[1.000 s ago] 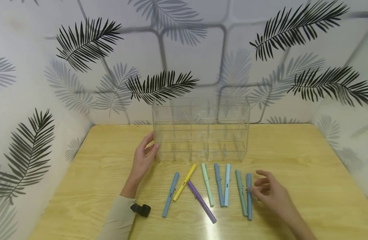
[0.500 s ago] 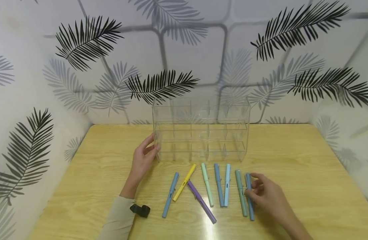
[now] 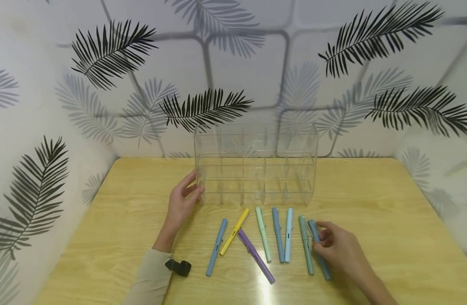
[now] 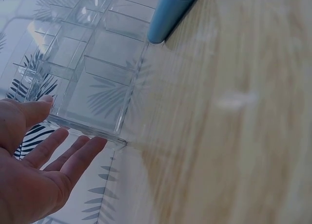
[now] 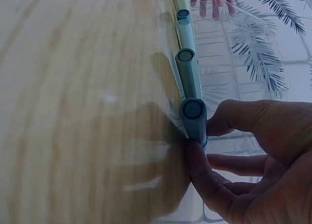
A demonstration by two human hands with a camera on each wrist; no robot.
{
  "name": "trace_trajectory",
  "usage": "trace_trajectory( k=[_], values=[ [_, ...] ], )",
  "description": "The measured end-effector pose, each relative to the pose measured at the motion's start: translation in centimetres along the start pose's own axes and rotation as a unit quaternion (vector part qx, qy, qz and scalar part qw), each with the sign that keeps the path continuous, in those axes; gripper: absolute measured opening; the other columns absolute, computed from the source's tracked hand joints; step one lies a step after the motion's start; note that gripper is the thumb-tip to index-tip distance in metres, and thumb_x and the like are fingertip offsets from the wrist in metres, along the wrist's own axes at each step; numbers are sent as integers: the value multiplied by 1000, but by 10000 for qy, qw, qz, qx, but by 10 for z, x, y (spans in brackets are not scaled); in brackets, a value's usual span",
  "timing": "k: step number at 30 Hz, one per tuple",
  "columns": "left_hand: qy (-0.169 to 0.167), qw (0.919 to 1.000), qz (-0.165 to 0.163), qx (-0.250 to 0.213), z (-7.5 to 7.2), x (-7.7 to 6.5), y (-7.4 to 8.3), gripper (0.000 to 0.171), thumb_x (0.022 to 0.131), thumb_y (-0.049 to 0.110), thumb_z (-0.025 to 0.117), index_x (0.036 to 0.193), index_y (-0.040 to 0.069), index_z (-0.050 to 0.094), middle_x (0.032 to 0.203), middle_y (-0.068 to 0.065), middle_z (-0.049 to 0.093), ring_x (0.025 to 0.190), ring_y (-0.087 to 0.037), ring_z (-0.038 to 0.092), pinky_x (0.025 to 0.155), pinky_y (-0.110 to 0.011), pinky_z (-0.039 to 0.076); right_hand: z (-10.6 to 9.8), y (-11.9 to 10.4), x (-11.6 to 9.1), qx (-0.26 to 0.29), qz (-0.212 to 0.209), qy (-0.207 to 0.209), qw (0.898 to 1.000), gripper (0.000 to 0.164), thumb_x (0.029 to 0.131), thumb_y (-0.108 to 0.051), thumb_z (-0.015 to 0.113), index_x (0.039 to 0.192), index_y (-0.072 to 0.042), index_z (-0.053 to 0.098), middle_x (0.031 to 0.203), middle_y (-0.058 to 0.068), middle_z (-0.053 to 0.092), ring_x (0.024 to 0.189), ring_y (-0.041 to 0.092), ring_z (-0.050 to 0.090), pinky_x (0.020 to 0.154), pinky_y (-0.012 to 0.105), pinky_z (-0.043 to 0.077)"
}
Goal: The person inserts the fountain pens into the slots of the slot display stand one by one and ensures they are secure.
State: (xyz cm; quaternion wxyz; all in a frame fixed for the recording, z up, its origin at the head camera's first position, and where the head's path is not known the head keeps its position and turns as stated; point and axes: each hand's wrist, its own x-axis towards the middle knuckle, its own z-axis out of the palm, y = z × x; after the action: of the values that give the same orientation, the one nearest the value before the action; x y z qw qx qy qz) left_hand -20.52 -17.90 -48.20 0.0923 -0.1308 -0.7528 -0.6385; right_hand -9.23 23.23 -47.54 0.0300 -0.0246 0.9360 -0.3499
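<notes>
My left hand (image 3: 182, 204) rests at the left side of a clear plastic display rack (image 3: 252, 192) with several compartments. In the left wrist view its fingers (image 4: 80, 158) extend along the rack's side panel, the thumb by the front edge. Lower right, my right hand (image 3: 341, 250) pinches the rightmost blue pen (image 3: 324, 268) between thumb and finger. That pen lies slanted, its clip end up by a grey-green pen (image 3: 306, 245). The right wrist view shows the blue pen's round end (image 5: 193, 109) facing the camera, thumb and finger on either side near the tabletop.
Left of these lie a light blue pen (image 3: 288, 235), a darker blue pen (image 3: 277, 235), a mint pen (image 3: 263, 235), a purple pen (image 3: 257, 258), a yellow pen (image 3: 234, 232) and another blue pen (image 3: 216, 248). The wooden table (image 3: 389, 203) meets a leaf-patterned backdrop (image 3: 241, 72).
My right hand has moved left onto the rightmost blue pen and taken hold of it. The pen has turned, its near end swinging right. My left hand stays at the rack.
</notes>
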Motion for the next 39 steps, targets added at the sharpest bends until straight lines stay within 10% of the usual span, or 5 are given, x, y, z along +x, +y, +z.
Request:
trace_trajectory(
  k=[10, 24, 39],
  values=[
    [-52, 10000, -69, -18, -1, -1, -1, 57, 100, 2, 66, 153, 0, 46, 155, -21, 45, 129, -48, 54, 94, -43, 58, -3, 4, 1, 86, 34, -78, 9999, 46, 79, -4, 77, 123, 6, 68, 92, 4, 70, 79, 15, 67, 67, 20, 57],
    [-42, 9999, -98, 18, -1, 0, -1, 57, 100, 0, 66, 152, -2, 45, 156, -19, 44, 133, -42, 52, 96, -24, 55, -1, 0, 6, -356, -338, -24, 9988, 55, 85, -10, 83, 134, 1, 62, 91, 4, 70, 77, 16, 68, 64, 31, 59],
    [-53, 9997, -209, -85, -2, -1, -2, 56, 100, 3, 66, 152, 0, 47, 154, -21, 47, 129, -49, 54, 89, -25, 59, -11, 6, 1, 636, -462, 282, 9965, 45, 93, -2, 75, 136, -10, 65, 101, 7, 71, 92, 30, 72, 66, 28, 61]
  ],
)
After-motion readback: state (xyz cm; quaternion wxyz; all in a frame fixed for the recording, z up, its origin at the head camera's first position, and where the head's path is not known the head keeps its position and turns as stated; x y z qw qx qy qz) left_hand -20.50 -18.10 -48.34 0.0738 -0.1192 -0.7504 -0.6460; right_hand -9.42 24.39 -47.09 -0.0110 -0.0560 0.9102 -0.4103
